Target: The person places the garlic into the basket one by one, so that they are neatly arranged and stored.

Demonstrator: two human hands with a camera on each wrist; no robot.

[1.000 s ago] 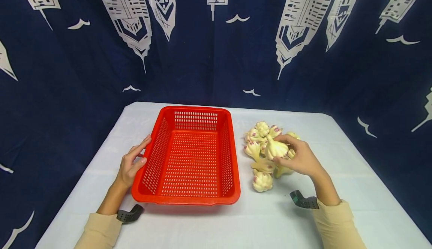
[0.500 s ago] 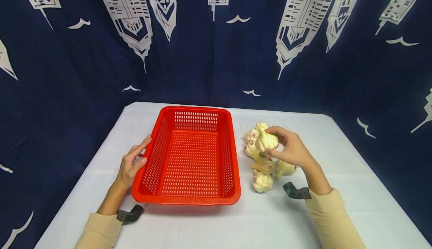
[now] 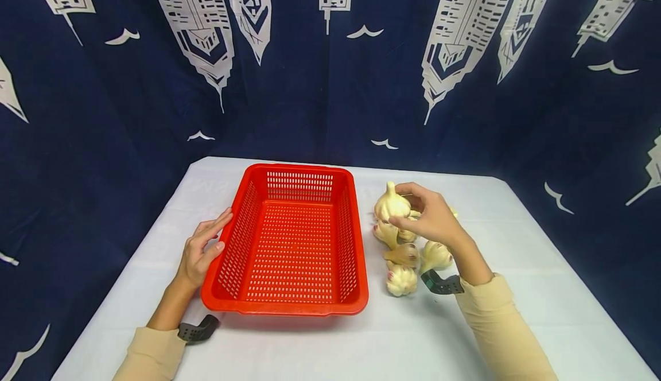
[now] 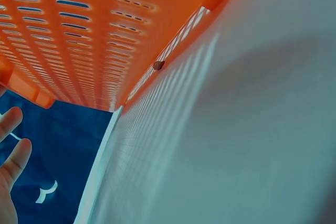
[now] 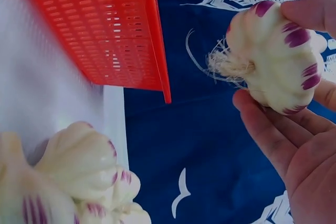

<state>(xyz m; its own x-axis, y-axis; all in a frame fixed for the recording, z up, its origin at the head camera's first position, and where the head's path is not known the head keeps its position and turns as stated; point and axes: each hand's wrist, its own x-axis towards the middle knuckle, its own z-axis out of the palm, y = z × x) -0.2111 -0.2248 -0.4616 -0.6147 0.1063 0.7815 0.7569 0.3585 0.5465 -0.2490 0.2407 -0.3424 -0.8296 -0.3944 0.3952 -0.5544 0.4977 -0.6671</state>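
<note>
A red plastic basket (image 3: pixel 294 237) with slotted walls stands on the white table. At its left rim my left hand (image 3: pixel 198 255) rests with fairly straight fingers, thumb apart from them; the left wrist view catches only some fingertips beside the basket's slotted wall (image 4: pixel 73 40). My right hand (image 3: pixel 431 214) pinches a garlic bulb (image 3: pixel 391 204) between thumb and fingers, its stem pointing up. In the right wrist view this bulb (image 5: pixel 278 56) shows purple streaks and stringy roots. Under and around the right hand lies a pile of garlic bulbs (image 3: pixel 401 280), partly hidden by it.
The white tabletop (image 3: pixel 320 346) reaches out past the basket on each side. Behind it hangs a dark blue cloth (image 3: pixel 310 100) printed with white buildings and birds. More garlic bulbs (image 5: pixel 79 161) lie near the basket's right side.
My right hand has moved left and up with the garlic bulb, from over the pile's right part to its back left, towards the basket. My left hand and the basket stay put.
</note>
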